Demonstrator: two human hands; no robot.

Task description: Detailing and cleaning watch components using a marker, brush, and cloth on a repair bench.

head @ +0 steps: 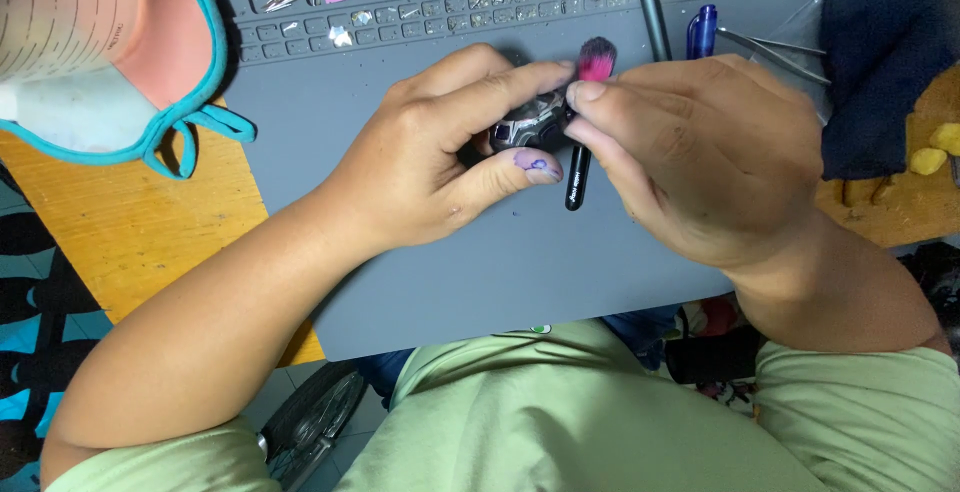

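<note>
While left hand [450, 152] grips a small, perhaps metallic part [530, 130], right hand [690, 142] brushes.

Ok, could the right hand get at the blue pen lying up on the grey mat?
Probably yes. The blue pen lies on the grey mat just beyond the right hand, nothing between them, but that hand holds a small brush and would have to free itself first.

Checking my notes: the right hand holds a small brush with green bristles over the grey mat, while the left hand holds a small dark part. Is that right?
Not quite. The head view shows the brush bristles are pink, not green. The right hand does hold it over the grey mat, and the left hand holds the dark part.
</note>
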